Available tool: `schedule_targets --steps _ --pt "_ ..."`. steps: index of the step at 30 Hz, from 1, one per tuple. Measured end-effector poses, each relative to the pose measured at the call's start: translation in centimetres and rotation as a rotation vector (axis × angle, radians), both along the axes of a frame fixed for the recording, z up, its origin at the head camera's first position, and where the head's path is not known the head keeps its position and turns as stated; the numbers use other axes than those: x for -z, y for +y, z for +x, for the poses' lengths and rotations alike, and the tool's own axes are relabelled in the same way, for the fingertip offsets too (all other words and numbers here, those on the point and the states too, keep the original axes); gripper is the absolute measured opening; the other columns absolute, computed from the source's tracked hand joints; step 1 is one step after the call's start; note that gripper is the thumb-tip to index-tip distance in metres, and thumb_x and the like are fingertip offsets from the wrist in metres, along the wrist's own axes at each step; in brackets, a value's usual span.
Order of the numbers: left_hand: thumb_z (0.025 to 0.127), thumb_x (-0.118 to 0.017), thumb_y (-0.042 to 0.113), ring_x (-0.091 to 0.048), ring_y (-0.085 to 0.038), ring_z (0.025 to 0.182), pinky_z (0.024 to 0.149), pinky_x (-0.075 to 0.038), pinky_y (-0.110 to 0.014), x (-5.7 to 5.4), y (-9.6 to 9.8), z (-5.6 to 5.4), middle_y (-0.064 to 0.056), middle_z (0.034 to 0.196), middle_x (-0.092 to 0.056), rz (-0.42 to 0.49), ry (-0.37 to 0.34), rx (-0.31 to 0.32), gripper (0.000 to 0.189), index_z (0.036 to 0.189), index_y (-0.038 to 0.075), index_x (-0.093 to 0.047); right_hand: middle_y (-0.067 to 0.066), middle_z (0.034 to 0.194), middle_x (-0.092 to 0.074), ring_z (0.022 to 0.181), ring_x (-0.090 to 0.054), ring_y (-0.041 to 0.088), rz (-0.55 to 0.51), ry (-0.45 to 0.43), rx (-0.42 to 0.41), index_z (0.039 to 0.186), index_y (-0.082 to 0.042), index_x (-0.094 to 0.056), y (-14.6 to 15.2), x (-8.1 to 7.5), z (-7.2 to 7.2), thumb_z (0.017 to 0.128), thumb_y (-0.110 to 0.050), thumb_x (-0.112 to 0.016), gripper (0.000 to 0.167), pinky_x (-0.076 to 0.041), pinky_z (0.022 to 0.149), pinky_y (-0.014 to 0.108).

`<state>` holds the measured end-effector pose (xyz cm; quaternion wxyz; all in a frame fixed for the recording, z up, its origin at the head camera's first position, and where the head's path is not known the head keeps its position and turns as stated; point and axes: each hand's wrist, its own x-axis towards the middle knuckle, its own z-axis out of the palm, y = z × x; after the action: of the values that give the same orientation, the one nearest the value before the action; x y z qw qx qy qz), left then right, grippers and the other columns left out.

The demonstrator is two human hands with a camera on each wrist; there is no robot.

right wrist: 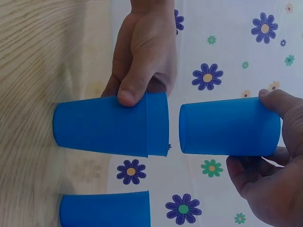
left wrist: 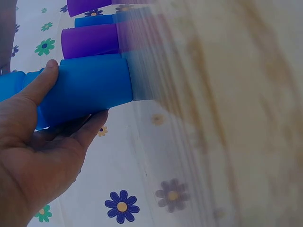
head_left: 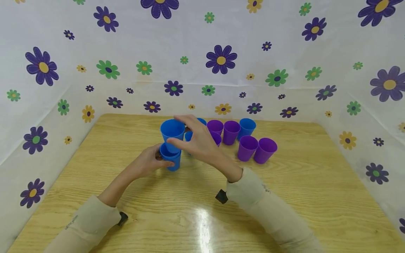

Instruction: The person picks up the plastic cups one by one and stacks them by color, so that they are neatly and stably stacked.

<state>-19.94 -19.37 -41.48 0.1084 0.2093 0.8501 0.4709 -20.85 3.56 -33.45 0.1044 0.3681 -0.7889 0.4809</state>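
Observation:
My left hand (head_left: 146,163) grips a pair of nested blue cups (right wrist: 102,125) from the side, thumb and fingers around them. They stand upright, and the inner cup's rim shows above the outer one. Above them, my right hand (head_left: 202,144) holds another blue cup (head_left: 172,129) near its rim, upright. In the right wrist view a gap separates this blue cup (right wrist: 229,126) from the nested pair. In the left wrist view, the left hand's thumb and fingers curl around the lower blue cups (left wrist: 92,84).
Several purple cups (head_left: 248,148) stand upright to the right on the wooden table (head_left: 310,196). A blue cup (head_left: 248,127) stands at the back among them. More blue cups (head_left: 188,136) are partly hidden behind my right hand. A flower-patterned cloth (head_left: 196,38) surrounds the table.

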Motion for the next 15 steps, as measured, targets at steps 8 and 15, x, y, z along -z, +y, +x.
schedule_targets --steps 8,15 --pt "0.098 -0.073 0.014 -0.053 -0.049 0.132 0.108 -0.045 -0.061 -0.09 -0.07 0.17 -0.03 0.149 -0.048 0.031 -0.011 0.012 0.074 0.156 -0.005 -0.032 0.017 0.14 -0.058 0.113 -0.061 0.023 0.036 0.008 -0.014 0.143 0.003 -0.055 -1.03 0.66 -0.04 0.09 -0.019 -0.083 0.064 -0.055 0.091 0.032" --pt "0.098 -0.073 0.014 -0.053 -0.049 0.132 0.108 -0.045 -0.061 -0.15 0.03 0.1 -0.031 0.149 -0.048 0.04 -0.027 0.014 0.076 0.157 -0.005 -0.029 0.018 0.14 -0.059 0.113 -0.062 0.024 0.041 -0.013 -0.007 0.143 0.004 -0.055 -1.14 0.99 0.0 0.09 -0.019 -0.082 0.064 -0.053 0.092 0.025"
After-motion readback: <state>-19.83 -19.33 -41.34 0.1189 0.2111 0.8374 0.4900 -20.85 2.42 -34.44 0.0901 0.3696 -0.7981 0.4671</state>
